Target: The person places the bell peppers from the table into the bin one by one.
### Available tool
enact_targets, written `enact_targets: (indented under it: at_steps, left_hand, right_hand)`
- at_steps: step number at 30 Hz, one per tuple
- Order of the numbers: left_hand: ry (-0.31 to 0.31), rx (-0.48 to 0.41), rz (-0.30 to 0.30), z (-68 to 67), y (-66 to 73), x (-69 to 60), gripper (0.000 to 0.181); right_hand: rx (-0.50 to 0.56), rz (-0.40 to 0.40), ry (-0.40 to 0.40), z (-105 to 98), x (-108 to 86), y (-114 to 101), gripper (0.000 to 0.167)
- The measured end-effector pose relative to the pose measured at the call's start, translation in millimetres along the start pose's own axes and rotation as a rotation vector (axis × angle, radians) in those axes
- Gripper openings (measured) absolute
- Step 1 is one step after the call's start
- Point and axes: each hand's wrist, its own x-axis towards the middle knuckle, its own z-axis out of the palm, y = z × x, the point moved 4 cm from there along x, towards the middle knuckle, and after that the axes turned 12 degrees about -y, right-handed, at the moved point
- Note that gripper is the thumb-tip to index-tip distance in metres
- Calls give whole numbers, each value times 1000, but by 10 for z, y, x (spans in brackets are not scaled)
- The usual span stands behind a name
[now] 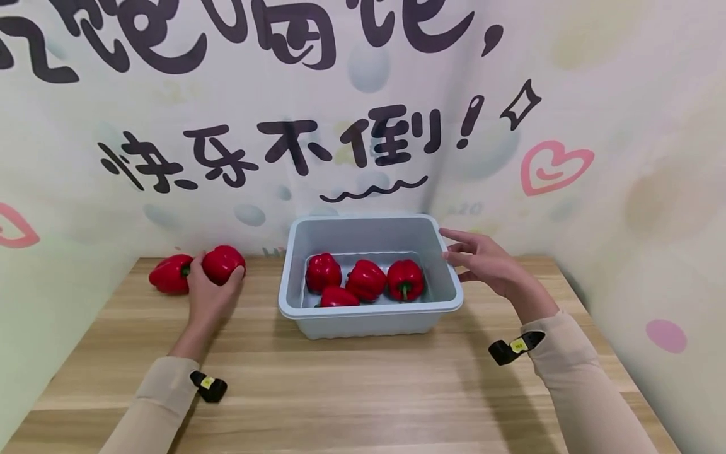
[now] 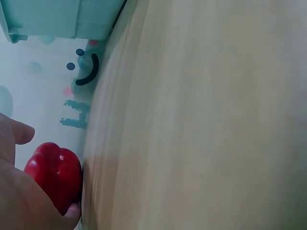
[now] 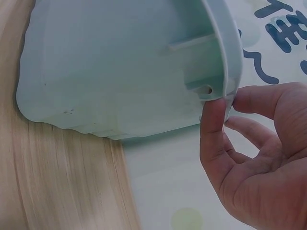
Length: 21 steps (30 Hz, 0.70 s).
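Note:
At the table's left back, my left hand [image 1: 211,293] grips a red bell pepper [image 1: 224,263], thumb on its right side and fingers on its left. The left wrist view shows this bell pepper [image 2: 60,175] by the palm, resting against the tabletop. A second red bell pepper [image 1: 171,274] lies just left of that hand, its green stem partly covered by the fingers. My right hand [image 1: 482,260] pinches the right rim of a light grey-blue plastic bin [image 1: 363,325]; the right wrist view shows fingertips [image 3: 214,112] at the rim. Inside the bin are several red bell peppers [image 1: 365,280].
The wooden table [image 1: 351,391] ends at the back against a printed wall cloth [image 1: 272,208] with black lettering. Similar cloth stands close on the left and right sides. Each sleeve cuff carries a small black device [image 1: 211,386].

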Motion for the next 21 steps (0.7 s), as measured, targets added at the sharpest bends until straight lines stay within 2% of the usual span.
enact_targets:
  at_steps: [4, 13, 17, 21]
  left_hand:
    - [9, -3, -20, 31, -2, 70, 95]
    - [81, -62, -28, 41, 11, 175, 90]
    - [94, -15, -39, 41, 12, 247, 94]
    - [78, 46, -50, 54, 12, 318, 101]
  right_hand:
    - [4, -8, -2, 10, -14, 0, 70]
    - [6, -2, 10, -4, -8, 5, 69]
    - [13, -1, 4, 5, -2, 13, 69]
    - [1, -3, 7, 4, -4, 14, 69]
